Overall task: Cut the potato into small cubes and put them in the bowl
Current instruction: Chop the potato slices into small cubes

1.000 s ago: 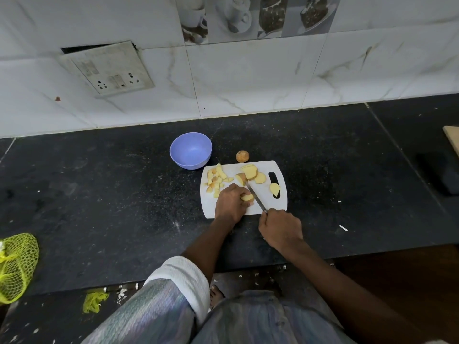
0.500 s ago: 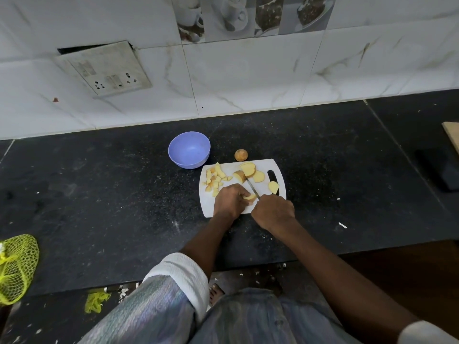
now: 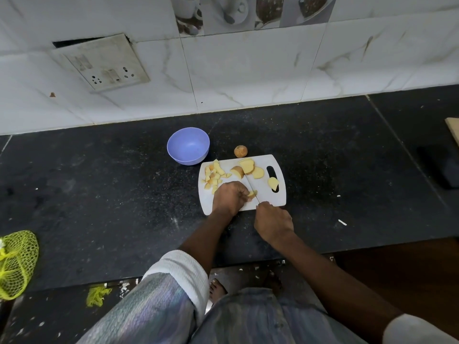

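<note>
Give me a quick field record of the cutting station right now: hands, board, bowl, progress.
left hand: pinches a potato piece on the board
right hand: grips the knife, blade beside that piece
cutting board: cut chunks at left, bigger slices at far edge
bowl: empty, beyond the board's left corner
progress: cutting unfinished, nothing in bowl

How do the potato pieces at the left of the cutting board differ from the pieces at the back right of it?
The left pieces are small chunks, many, heaped close together; the back-right pieces are big slices, few, lying flat. The left pieces lie near the bowl; the back-right ones near the board's handle hole. Both are pale yellow and rest on the cutting board.
</note>
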